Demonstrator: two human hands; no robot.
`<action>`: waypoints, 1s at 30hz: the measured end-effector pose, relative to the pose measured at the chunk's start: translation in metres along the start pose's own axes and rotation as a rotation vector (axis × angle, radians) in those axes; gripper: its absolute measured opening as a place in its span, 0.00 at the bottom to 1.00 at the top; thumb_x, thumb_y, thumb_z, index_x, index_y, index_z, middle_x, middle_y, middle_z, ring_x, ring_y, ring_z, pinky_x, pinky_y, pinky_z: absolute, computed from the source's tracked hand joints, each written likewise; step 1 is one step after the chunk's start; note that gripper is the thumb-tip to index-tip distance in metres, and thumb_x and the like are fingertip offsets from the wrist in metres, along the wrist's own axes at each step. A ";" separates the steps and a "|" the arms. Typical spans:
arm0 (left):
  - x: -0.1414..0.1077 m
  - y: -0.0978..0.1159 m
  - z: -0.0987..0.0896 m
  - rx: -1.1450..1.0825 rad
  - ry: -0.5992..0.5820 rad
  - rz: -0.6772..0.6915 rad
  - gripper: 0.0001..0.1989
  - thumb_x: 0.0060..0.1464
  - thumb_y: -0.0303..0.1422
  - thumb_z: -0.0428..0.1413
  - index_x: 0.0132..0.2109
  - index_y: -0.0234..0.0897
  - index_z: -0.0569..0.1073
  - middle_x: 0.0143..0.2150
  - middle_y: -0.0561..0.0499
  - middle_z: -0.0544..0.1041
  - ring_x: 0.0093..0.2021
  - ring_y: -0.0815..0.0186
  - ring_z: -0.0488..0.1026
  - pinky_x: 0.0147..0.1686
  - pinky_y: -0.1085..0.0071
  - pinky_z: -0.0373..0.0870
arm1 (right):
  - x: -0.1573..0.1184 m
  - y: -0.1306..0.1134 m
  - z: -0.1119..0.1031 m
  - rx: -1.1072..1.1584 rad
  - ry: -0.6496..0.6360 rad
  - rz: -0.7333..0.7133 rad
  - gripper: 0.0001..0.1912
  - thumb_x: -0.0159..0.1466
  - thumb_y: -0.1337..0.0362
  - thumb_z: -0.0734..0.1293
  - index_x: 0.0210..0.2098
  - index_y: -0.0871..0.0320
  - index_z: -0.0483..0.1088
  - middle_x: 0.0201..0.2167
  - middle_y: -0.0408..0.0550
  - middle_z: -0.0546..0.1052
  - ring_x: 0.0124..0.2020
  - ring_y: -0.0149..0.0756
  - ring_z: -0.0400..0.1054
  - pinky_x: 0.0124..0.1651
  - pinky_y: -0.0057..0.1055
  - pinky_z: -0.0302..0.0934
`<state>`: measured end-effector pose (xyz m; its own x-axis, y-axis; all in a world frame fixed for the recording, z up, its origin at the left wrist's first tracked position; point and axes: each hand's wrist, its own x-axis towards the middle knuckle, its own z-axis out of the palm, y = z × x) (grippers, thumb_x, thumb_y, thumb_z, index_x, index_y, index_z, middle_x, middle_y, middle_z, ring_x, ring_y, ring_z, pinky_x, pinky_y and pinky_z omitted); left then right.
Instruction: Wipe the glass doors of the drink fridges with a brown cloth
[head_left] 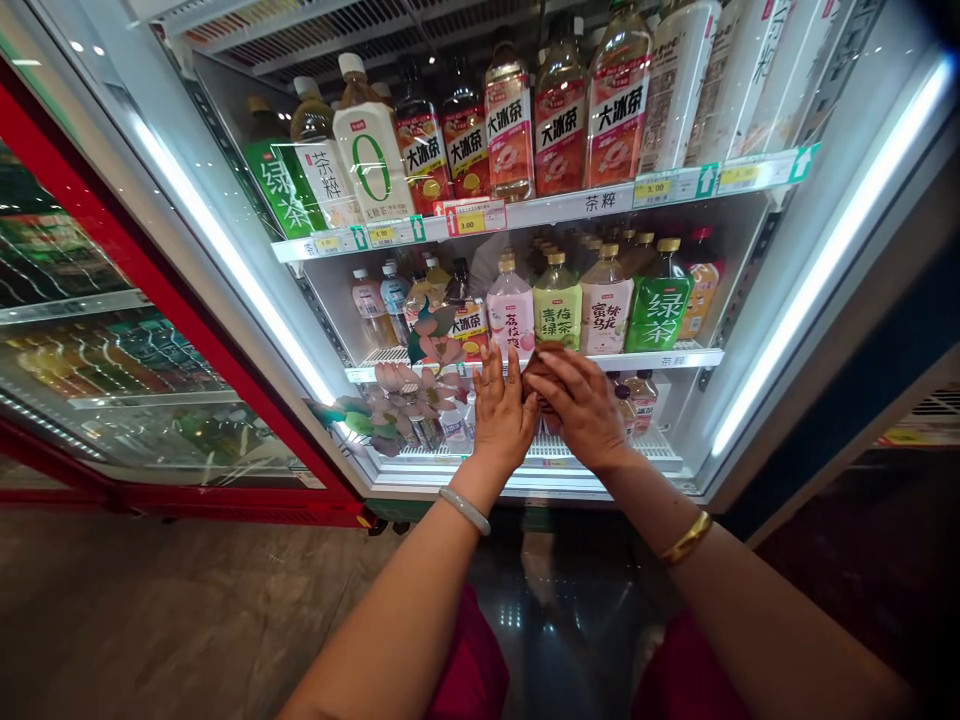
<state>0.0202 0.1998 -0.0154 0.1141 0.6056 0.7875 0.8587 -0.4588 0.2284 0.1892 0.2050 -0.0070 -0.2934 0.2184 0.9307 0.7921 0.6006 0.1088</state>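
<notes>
Both my hands are side by side in front of the lit drinks cooler, at its glass. My left hand [504,415], with a pale bangle at the wrist, lies flat with its fingers apart and holds nothing. To its right, my right hand [589,405], with a gold bracelet, curls its fingers over a crumpled brown cloth [541,370]. Behind the glass are a pink bottle [510,305], a light green bottle [557,305] and a dark green bottle [660,305] on the middle shelf.
Large bottles stand on the upper shelf [540,208]. Flower decorations [412,395] show on the glass at the lower left. A red-framed cooler [187,340] adjoins on the left, and a dark blue frame [847,340] stands at the right. Below lies the brown floor [187,610].
</notes>
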 end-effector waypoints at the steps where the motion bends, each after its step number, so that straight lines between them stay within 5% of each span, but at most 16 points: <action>1: -0.002 -0.004 0.004 0.016 -0.017 0.006 0.33 0.72 0.43 0.43 0.77 0.40 0.45 0.80 0.39 0.43 0.79 0.53 0.33 0.75 0.44 0.40 | -0.002 0.000 0.000 0.013 -0.041 -0.037 0.18 0.70 0.62 0.67 0.59 0.45 0.71 0.64 0.44 0.71 0.68 0.45 0.59 0.68 0.48 0.64; 4: -0.003 -0.007 0.006 0.044 -0.031 0.026 0.34 0.71 0.44 0.44 0.77 0.40 0.45 0.80 0.39 0.41 0.79 0.53 0.32 0.75 0.43 0.39 | 0.006 0.013 -0.013 0.023 -0.034 -0.020 0.17 0.70 0.62 0.66 0.58 0.48 0.72 0.65 0.44 0.71 0.67 0.46 0.60 0.67 0.49 0.64; 9: 0.001 0.003 0.000 0.100 0.028 0.059 0.34 0.71 0.41 0.48 0.77 0.40 0.47 0.80 0.39 0.43 0.79 0.53 0.35 0.75 0.44 0.38 | 0.021 0.035 -0.035 -0.080 0.195 0.276 0.18 0.70 0.63 0.65 0.58 0.49 0.72 0.66 0.51 0.69 0.68 0.50 0.59 0.69 0.53 0.61; 17: 0.002 0.007 0.012 0.110 0.009 0.005 0.38 0.67 0.32 0.52 0.77 0.42 0.45 0.80 0.41 0.40 0.79 0.52 0.34 0.75 0.42 0.40 | -0.003 0.017 -0.017 -0.005 -0.123 0.000 0.13 0.69 0.63 0.66 0.51 0.46 0.77 0.63 0.42 0.73 0.67 0.45 0.60 0.67 0.48 0.62; 23: 0.006 0.017 0.013 0.080 0.031 0.074 0.38 0.68 0.33 0.51 0.78 0.40 0.44 0.80 0.40 0.41 0.79 0.54 0.33 0.75 0.44 0.38 | 0.014 0.052 -0.044 -0.093 0.204 0.260 0.17 0.66 0.67 0.66 0.54 0.49 0.75 0.63 0.50 0.70 0.65 0.52 0.61 0.66 0.55 0.62; 27: 0.006 0.022 0.020 0.063 0.006 0.089 0.37 0.67 0.33 0.51 0.77 0.38 0.46 0.79 0.39 0.41 0.79 0.53 0.33 0.75 0.44 0.39 | 0.005 0.035 -0.033 -0.129 0.140 0.215 0.15 0.67 0.65 0.67 0.52 0.49 0.76 0.61 0.51 0.72 0.65 0.53 0.60 0.66 0.53 0.63; 30: 0.005 0.024 0.025 0.047 0.018 0.083 0.36 0.67 0.31 0.51 0.77 0.37 0.49 0.79 0.39 0.43 0.79 0.53 0.34 0.75 0.45 0.39 | -0.006 0.019 -0.023 -0.076 -0.034 0.075 0.13 0.67 0.63 0.68 0.50 0.47 0.77 0.60 0.44 0.74 0.64 0.48 0.61 0.66 0.50 0.63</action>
<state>0.0536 0.2080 -0.0197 0.1768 0.5546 0.8131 0.8690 -0.4758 0.1355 0.2186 0.1978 -0.0023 -0.2491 0.2873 0.9249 0.8503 0.5220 0.0669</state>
